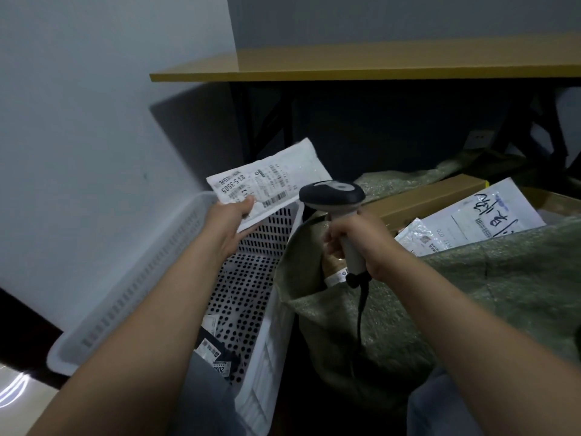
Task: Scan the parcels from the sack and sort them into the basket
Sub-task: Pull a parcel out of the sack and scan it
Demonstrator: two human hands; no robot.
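A thin white plastic mailer parcel [267, 180], seemingly light and floppy, is pinched at its corner by the left hand [229, 225] while a grey handheld barcode scanner [333, 199] is gripped in the right hand [361, 240].

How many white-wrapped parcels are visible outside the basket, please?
3. One white parcel is held up by the left hand; a large handwritten parcel and a small parcel in front of it lie in the open sack. Others may be hidden inside.

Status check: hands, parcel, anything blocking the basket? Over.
Left hand pinches white parcel over the basket. Right hand grips scanner, head near the parcel's label. Sack beside basket, more parcels inside. Drop path looks open.
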